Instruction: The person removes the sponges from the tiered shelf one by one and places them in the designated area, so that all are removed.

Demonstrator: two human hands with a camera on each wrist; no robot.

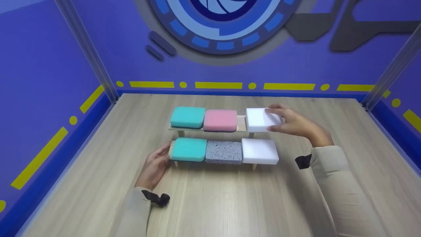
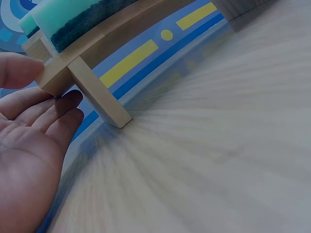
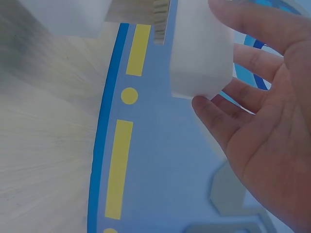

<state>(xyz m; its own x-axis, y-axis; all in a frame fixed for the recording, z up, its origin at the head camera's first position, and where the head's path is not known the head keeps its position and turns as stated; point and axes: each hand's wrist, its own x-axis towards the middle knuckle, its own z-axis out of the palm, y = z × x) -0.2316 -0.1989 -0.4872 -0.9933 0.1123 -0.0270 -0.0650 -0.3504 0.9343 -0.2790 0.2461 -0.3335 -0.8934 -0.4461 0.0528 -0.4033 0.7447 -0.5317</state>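
A small two-tier wooden rack (image 1: pixel 241 124) stands mid-table. On its upper tier sit a teal sponge (image 1: pixel 187 117) and a pink sponge (image 1: pixel 220 120). At that tier's right end my right hand (image 1: pixel 297 124) holds a white sponge (image 1: pixel 263 119) between thumb and fingers; whether it rests on the wood I cannot tell. Bare wood separates it from the pink one. The lower tier bears another teal sponge (image 1: pixel 189 149), a grey speckled sponge (image 1: pixel 224 152) and a second white sponge (image 1: pixel 260 151). My left hand (image 1: pixel 154 168) grips the lower tier's left end, thumb above, fingers beneath.
The wood-grain table (image 1: pixel 217 200) is bounded by a blue back wall (image 1: pixel 223 72) and side walls with yellow dashes. Metal posts (image 1: pixel 87 46) mark the corners. Each wrist carries a black strap (image 1: pixel 151 196).
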